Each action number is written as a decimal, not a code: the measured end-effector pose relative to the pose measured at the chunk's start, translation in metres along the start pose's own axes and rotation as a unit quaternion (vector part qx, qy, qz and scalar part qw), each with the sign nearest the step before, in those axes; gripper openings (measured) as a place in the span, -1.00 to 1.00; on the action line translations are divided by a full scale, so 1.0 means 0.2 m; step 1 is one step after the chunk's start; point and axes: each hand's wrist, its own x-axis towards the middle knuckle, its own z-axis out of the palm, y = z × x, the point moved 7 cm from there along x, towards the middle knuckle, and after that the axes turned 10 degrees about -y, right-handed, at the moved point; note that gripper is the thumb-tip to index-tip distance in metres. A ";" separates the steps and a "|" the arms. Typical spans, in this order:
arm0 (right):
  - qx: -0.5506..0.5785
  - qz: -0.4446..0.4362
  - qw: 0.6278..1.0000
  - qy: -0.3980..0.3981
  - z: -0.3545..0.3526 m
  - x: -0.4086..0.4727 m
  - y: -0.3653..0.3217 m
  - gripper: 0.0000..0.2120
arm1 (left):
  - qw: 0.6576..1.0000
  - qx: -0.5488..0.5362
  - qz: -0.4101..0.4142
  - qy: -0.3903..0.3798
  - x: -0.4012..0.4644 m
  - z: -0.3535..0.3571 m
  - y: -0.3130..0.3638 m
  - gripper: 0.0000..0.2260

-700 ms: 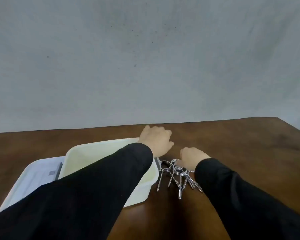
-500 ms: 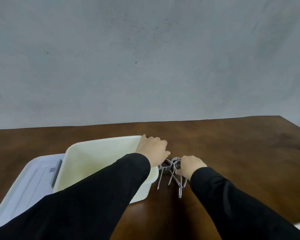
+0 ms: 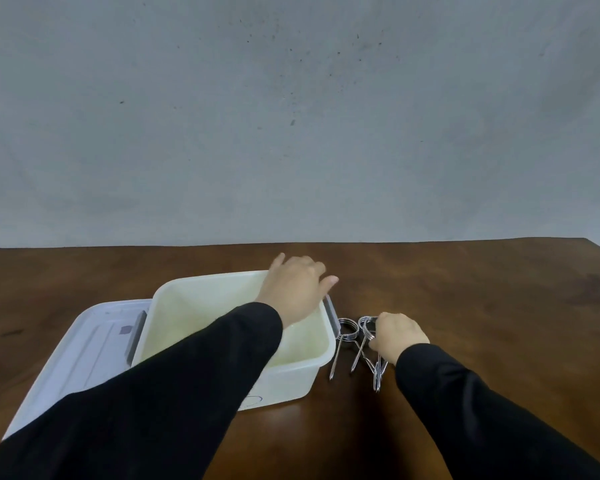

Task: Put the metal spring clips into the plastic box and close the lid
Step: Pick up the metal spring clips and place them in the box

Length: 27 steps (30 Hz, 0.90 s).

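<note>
The table (image 3: pixel 465 289) is carrying everything in the lower middle of the head view, and the whole scene is sitting nearer and lower than half a second ago, so the person is leaning in. The lid (image 3: pixel 84 344) is lying flat on the table to the left of the plastic box (image 3: pixel 291 372), touching its left wall; the box is standing open and, as far as its pale inside shows past the sleeve, no clip is in it yet. The left hand (image 3: pixel 297 289) is resting over the box's far right corner, fingers spread and released, steadying rather than gripping; compared with 0.7 s ago it is sitting further over the rim. The right hand (image 3: pixel 397 336) is closing down on the metal spring clips (image 3: pixel 355 341), which are lying on the table just beside the box's right wall; it has shifted left onto the right-hand coil, fingers curled around wire. The left clip is lying untouched. Judgement: the pick is starting, transfer not yet begun, lid step remaining. Tangled legs may be dragging the neighbouring clip along.
</note>
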 end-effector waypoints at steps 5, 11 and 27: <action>0.042 -0.048 0.997 0.046 -0.32 -0.08 -0.10 -0.76 | 0.993 -0.004 -0.106 0.045 -0.15 -0.15 -0.54 -0.63; 0.110 -0.190 0.972 0.085 -0.74 -0.40 -0.59 -0.73 | 0.964 -0.107 -0.240 -0.040 -0.44 -0.11 -1.09 -0.60; -0.040 -0.234 0.960 -0.146 0.17 -0.20 -1.60 -0.69 | 0.931 -0.309 -0.195 0.011 -0.48 -0.02 -1.13 -0.69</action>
